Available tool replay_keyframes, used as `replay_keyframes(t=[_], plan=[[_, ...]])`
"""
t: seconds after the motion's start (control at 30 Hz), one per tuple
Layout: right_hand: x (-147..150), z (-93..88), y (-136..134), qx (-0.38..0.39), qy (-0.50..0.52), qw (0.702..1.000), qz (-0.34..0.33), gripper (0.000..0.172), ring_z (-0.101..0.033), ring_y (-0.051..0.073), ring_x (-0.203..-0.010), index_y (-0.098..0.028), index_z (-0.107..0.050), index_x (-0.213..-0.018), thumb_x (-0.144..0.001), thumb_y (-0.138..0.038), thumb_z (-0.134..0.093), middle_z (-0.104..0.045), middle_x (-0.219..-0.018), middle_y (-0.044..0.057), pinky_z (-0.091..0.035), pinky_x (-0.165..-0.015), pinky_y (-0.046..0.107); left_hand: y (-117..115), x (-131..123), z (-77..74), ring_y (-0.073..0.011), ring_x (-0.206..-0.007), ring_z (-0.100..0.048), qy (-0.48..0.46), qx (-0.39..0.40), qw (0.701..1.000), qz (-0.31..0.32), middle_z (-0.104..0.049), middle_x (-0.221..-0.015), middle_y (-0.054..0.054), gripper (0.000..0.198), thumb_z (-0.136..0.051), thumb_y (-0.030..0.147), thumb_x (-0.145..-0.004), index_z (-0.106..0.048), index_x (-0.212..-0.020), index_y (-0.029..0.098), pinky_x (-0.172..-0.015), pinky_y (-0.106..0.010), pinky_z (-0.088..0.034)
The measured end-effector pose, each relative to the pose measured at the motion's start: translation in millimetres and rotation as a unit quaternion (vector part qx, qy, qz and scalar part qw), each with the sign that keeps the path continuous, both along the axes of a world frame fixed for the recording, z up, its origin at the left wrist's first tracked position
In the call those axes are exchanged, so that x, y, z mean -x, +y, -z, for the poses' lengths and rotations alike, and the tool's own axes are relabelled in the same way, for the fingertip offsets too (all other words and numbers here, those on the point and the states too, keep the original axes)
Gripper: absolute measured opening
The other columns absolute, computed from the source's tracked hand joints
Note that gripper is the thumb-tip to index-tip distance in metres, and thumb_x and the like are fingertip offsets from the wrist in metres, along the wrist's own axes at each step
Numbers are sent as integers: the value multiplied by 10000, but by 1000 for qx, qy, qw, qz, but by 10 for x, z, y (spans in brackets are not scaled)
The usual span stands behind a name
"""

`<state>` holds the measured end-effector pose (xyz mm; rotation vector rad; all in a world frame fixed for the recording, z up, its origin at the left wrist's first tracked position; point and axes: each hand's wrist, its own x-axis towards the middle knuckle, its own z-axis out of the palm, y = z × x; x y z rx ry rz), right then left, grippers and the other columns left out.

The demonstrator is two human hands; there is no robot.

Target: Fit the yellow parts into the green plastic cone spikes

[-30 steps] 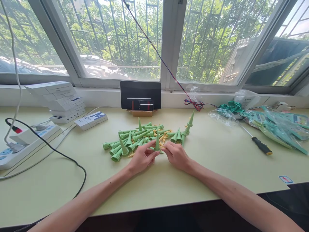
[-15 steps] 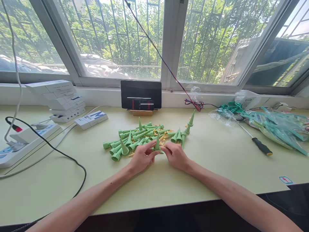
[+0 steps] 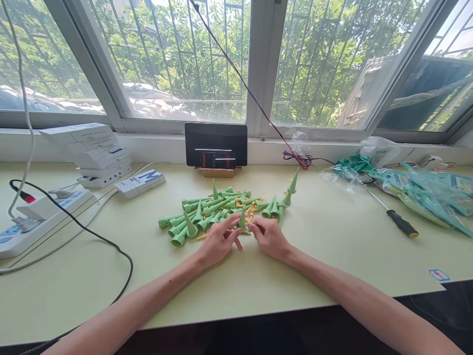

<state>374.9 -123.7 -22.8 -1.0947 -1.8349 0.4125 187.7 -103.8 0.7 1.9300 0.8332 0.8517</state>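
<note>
A heap of green cone-shaped plastic spikes (image 3: 207, 212) mixed with small yellow pieces (image 3: 252, 210) lies on the pale green table (image 3: 332, 246). My left hand (image 3: 218, 241) pinches one upright green spike (image 3: 242, 220) at the heap's near edge. My right hand (image 3: 269, 237) is beside it, fingers curled and pinched at the spike's base; what they hold is too small to name. Two stacked spikes (image 3: 290, 190) stand upright at the heap's right end.
A black tablet (image 3: 216, 145) leans on a stand at the window sill. White boxes (image 3: 92, 153) and a power strip (image 3: 37, 217) with cables sit at the left. A screwdriver (image 3: 395, 217) and plastic bags of green parts (image 3: 424, 195) lie at the right.
The upright spike has tilted and sunk slightly between my fingers. My left fingers have spread a little; both hands stay in the same place.
</note>
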Motion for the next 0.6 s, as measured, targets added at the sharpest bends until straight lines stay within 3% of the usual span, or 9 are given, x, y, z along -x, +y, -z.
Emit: replay_keyframes(t=[0.23, 0.3, 0.37, 0.43, 0.5, 0.6], plan=[[-9, -13, -1, 12, 16, 1000, 10, 376, -324, 106, -486, -180, -502, -630, -964, -345, -450, -406, -529, -33, -291, -473, 246, 0, 25, 25, -206, -591, -724, 18, -23, 999, 28, -747, -787, -19, 431, -487, 372, -952, -452, -1371, 276, -705, -315, -547], [-10, -20, -5, 22, 26, 999, 13, 378, -327, 105, -476, -179, -521, -636, -963, -357, -451, -407, -521, -35, -294, -463, 244, -5, 32, 32, -251, -800, -744, 19, -25, 999, 29, -727, -664, -5, 457, -508, 368, -940, -445, -1379, 258, -846, -357, -526], [-11, -25, -8, 32, 34, 999, 17, 376, -333, 103, -466, -176, -534, -645, -961, -363, -454, -409, -513, -37, -298, -455, 241, -9, 35, 36, -276, -1071, -674, 19, -28, 999, 28, -680, -537, 0, 481, -536, 361, -923, -450, -1379, 234, -982, -403, -456], [-12, -27, -7, 36, 39, 998, 19, 372, -338, 102, -461, -175, -540, -652, -960, -366, -456, -413, -509, -38, -298, -449, 238, -14, 31, 32, -275, -1177, -611, 16, -24, 999, 30, -648, -485, -1, 492, -554, 357, -908, -460, -1372, 225, -1023, -425, -424], [-15, -29, -1, 33, 40, 998, 19, 370, -335, 102, -460, -176, -538, -655, -962, -367, -456, -410, -510, -39, -294, -446, 238, -20, 18, 20, -279, -1057, -674, 4, -9, 999, 31, -652, -516, 1, 479, -568, 366, -894, -487, -1349, 244, -954, -405, -484], [-29, -34, 14, 14, 32, 999, 18, 367, -331, 104, -468, -180, -522, -657, -970, -359, -452, -404, -518, -41, -292, -453, 240, -32, -14, -17, -209, -671, -711, -18, 17, 999, 32, -719, -753, -28, 418, -551, 397, -902, -523, -1303, 282, -711, -326, -565]])
